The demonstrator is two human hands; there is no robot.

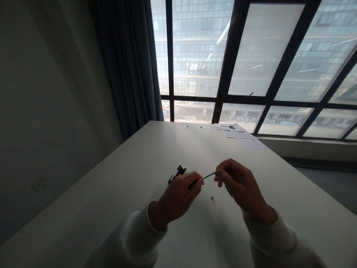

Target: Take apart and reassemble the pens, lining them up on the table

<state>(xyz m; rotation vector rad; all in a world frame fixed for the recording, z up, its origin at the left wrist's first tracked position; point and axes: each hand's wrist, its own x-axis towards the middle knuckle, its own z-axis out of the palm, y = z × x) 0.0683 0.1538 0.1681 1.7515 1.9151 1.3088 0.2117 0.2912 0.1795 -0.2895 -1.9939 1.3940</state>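
Observation:
My left hand is closed around a dark pen barrel, mostly covered by the fingers. From it a thin dark pen refill points up and right. My right hand pinches the far end of this refill between thumb and fingertips. Under the right palm shows a dark piece with a green part; its kind is hard to make out. Just beyond my left hand lie several black-and-white pens, side by side. A small grey cone-like piece rests on the table below the gap between my hands.
The long white table runs toward the windows. Printed sheets lie at its far right edge. Two small white pieces with dark spots, one a round bit, are at the far end. A dark curtain hangs at left.

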